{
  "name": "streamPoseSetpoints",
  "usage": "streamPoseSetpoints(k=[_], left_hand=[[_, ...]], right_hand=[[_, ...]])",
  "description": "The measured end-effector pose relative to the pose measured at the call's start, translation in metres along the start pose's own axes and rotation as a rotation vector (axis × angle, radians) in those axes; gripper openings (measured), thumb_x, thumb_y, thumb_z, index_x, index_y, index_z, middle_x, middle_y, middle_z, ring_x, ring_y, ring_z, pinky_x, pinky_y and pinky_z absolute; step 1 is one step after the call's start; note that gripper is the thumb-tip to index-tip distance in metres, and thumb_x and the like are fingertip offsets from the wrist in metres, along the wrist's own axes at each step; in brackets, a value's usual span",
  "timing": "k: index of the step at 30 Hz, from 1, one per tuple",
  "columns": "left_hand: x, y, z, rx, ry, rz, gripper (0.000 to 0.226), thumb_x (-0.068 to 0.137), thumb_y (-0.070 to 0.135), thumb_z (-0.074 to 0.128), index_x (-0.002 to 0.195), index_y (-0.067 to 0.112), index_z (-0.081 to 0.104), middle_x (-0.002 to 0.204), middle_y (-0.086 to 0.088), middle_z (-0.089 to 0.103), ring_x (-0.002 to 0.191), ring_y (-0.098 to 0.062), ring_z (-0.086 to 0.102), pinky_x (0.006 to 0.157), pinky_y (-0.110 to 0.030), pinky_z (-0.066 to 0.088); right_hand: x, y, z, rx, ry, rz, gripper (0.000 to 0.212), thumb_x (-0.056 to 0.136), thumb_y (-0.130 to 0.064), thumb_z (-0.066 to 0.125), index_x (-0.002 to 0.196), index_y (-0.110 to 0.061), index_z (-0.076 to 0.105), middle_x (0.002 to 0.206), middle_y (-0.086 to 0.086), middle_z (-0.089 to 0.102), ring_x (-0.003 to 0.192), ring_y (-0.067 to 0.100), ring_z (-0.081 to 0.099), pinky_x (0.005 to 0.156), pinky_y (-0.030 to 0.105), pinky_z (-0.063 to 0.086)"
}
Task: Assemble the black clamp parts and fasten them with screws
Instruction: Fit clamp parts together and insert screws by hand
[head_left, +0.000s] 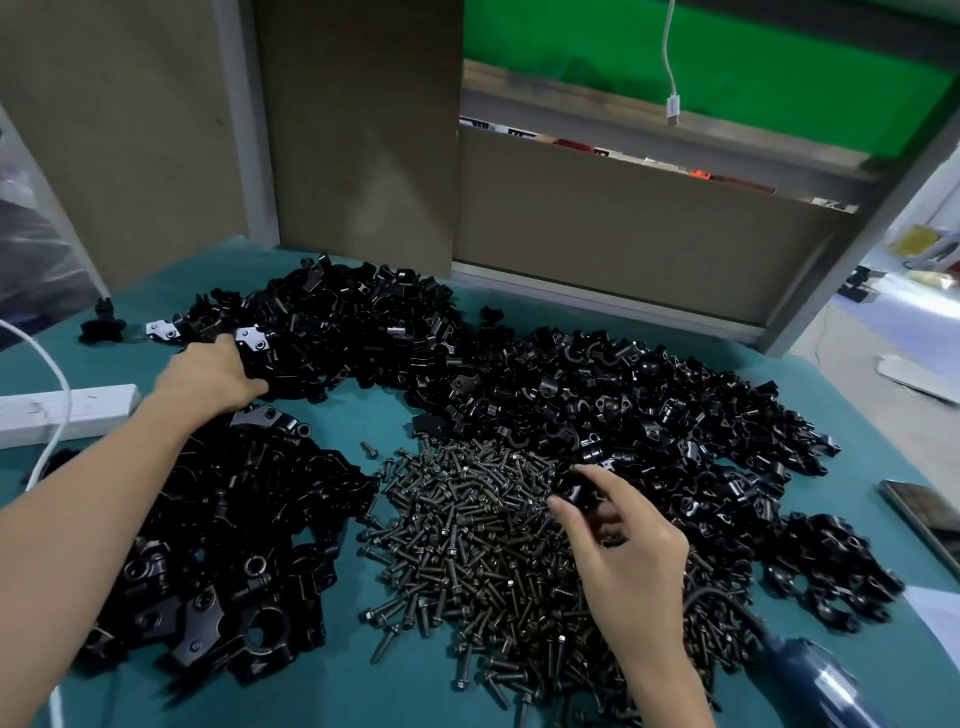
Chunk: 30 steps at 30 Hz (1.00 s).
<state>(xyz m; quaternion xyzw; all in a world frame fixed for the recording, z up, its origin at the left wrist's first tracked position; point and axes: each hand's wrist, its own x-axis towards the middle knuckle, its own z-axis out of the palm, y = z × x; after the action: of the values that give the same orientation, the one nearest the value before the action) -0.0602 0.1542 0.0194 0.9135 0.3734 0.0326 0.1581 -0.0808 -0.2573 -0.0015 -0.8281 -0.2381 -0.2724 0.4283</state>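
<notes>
My right grip (618, 545) pinched a small black clamp part (577, 487) between thumb and forefinger, with the other fingers loosely curled. The part hung just above the far edge of the screws (467, 525) heaped mid-tabletop (363, 691). My left grip (208, 376) lay on the near edge of the far pile (337, 322) of clamp parts, fingertips buried among them, so I could not tell whether it had hold of one. A near pile (218, 545) sat under my left forearm, and a blue driver (826, 680) lay by my right wrist.
</notes>
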Motion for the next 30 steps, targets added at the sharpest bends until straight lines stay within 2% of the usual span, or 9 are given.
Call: streamPoseSetpoints(k=[2,7,10,13,15,17,22,26,30], left_hand=[[-0.005,0.002,0.001,-0.025,0.019,0.015,0.045,0.091,0.034,0.07,0.105,0.004,0.04,0.082,-0.017,0.052,0.089,-0.039,0.054,0.073,-0.044,0.048],[-0.022,0.007,-0.013,-0.148,0.249,0.062,0.038,0.088,0.024,0.073,0.101,0.004,0.043,0.068,-0.01,0.039,0.068,-0.031,0.046,0.063,-0.042,0.04],[-0.048,0.023,-0.028,-0.333,0.371,0.144,0.03,0.087,0.023,0.072,0.102,0.013,0.048,0.071,-0.009,0.05,0.061,-0.024,0.047,0.056,-0.034,0.037],[-0.091,0.054,-0.033,-0.971,0.084,0.236,0.02,0.09,0.011,0.067,0.099,0.025,0.056,0.088,-0.012,0.072,0.071,-0.021,0.071,0.062,-0.03,0.055],[-0.127,0.076,-0.024,-1.375,-0.219,0.292,0.021,0.093,0.004,0.062,0.104,0.022,0.062,0.092,-0.016,0.075,0.076,-0.02,0.073,0.069,-0.029,0.06],[-0.157,0.095,-0.006,-1.612,-0.46,0.314,0.024,0.092,0.006,0.059,0.113,0.016,0.066,0.096,-0.017,0.075,0.078,-0.019,0.072,0.071,-0.027,0.059],[-0.201,0.122,0.046,-1.765,-0.715,0.295,0.039,0.084,0.017,0.064,0.122,0.011,0.067,0.107,-0.016,0.074,0.093,-0.02,0.072,0.078,-0.025,0.058],[-0.212,0.125,0.069,-1.779,-0.734,0.281,0.035,0.087,0.009,0.063,0.122,0.008,0.067,0.113,-0.019,0.073,0.107,-0.024,0.071,0.082,-0.026,0.058],[-0.212,0.121,0.074,-1.691,-0.702,0.331,0.034,0.101,-0.002,0.048,0.13,0.011,0.06,0.12,-0.01,0.073,0.116,-0.02,0.067,0.088,-0.025,0.057]], right_hand=[[0.0,0.001,-0.001,0.005,0.004,-0.001,0.039,0.078,-0.032,0.074,0.115,-0.017,0.071,0.086,-0.022,0.063,0.078,0.003,0.062,0.069,0.019,0.053],[0.002,0.001,-0.001,0.002,0.015,-0.005,0.04,0.079,-0.034,0.072,0.114,-0.015,0.071,0.086,-0.014,0.066,0.078,0.005,0.063,0.068,0.027,0.055],[0.002,0.0,0.0,0.005,0.031,-0.009,0.038,0.079,-0.034,0.072,0.113,-0.017,0.071,0.087,-0.023,0.062,0.078,0.002,0.062,0.069,0.026,0.054],[0.001,-0.001,0.0,0.013,0.055,-0.013,0.037,0.078,-0.032,0.073,0.113,-0.02,0.069,0.089,-0.028,0.06,0.086,-0.001,0.061,0.07,0.024,0.052],[0.001,-0.002,0.0,0.018,0.068,-0.014,0.036,0.078,-0.031,0.074,0.113,-0.022,0.068,0.089,-0.028,0.06,0.086,-0.002,0.06,0.069,0.02,0.052],[0.001,-0.001,0.001,0.034,0.077,-0.008,0.036,0.078,-0.03,0.075,0.112,-0.022,0.068,0.087,-0.026,0.061,0.084,-0.002,0.06,0.069,0.015,0.051],[0.002,-0.001,0.0,0.074,0.106,0.021,0.036,0.079,-0.027,0.077,0.113,-0.02,0.07,0.084,-0.023,0.063,0.078,0.001,0.062,0.068,0.008,0.047],[0.002,-0.003,0.001,0.14,0.124,0.054,0.035,0.079,-0.029,0.076,0.112,-0.027,0.067,0.082,-0.024,0.064,0.073,-0.001,0.062,0.066,0.007,0.047],[0.002,-0.005,0.001,0.239,0.112,0.127,0.033,0.079,-0.031,0.076,0.111,-0.026,0.069,0.082,-0.017,0.071,0.07,0.005,0.067,0.065,0.009,0.05]])
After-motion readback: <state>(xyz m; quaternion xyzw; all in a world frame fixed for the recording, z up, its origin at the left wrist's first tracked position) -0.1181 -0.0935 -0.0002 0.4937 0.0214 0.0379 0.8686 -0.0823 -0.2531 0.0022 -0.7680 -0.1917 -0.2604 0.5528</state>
